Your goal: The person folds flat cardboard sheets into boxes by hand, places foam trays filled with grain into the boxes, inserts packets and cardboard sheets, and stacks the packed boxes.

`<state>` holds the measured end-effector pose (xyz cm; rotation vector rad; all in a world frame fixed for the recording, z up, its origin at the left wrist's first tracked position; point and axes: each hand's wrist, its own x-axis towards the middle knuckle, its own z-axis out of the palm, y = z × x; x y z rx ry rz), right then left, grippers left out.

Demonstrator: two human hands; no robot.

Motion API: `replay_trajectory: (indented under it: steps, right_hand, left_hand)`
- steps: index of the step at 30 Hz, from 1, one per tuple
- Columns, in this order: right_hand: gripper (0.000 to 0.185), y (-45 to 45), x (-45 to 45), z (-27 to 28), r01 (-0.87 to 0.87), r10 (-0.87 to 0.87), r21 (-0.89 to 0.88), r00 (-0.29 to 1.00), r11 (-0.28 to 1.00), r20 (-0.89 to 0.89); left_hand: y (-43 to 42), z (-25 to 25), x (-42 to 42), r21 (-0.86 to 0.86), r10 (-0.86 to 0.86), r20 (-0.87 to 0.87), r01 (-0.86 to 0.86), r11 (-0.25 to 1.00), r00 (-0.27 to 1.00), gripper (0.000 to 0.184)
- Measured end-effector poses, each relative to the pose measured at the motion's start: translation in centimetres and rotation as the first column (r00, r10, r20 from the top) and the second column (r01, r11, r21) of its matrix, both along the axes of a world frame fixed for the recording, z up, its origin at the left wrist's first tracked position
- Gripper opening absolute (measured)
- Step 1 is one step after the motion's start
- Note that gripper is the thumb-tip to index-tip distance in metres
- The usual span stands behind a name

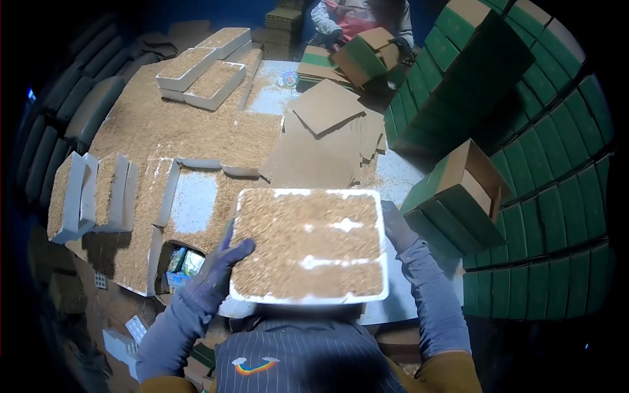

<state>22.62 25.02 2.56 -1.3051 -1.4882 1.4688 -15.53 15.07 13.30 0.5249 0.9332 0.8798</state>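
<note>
A white rectangular tray (309, 245), covered with light brown shavings, is held level in front of my body. White strips show through the shavings on its right half. My left hand (226, 262), in a dark glove, grips the tray's left side with the thumb over the rim. At the opposite side my right hand (398, 228), also gloved, lies against the right edge; its fingertips are partly hidden behind the tray. Beneath the tray is the worktable's front part, with flat cardboard (308, 157) just beyond.
Shavings-filled white trays (213, 85) are stacked at the back left, others (72, 196) stand tilted at the left. An open green box (458, 190) and tall green box stacks (550, 196) line the right. Across the table a person (363, 16) handles a box (368, 57).
</note>
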Motion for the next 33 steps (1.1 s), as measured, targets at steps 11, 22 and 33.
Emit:
replay_trajectory:
  steps: [11,22,33]
  right_hand:
    - [0.052,9.5,-3.6,2.1,-0.048,0.073,-0.148,0.983,0.988,0.169]
    - [0.057,21.3,-2.7,-9.4,-0.091,-0.054,0.157,0.681,0.983,0.730]
    - [0.025,4.8,-3.0,11.0,0.063,-0.309,0.479,0.834,0.876,0.457]
  left_hand:
    - [-1.2,-3.4,2.0,0.068,-0.139,-0.830,0.346,0.936,0.540,0.077]
    - [-7.7,-6.4,-10.2,0.497,0.537,-0.837,-0.272,0.824,0.100,0.021]
    - [-4.0,-19.6,-13.9,0.057,0.074,-0.979,0.092,0.994,-0.192,0.035]
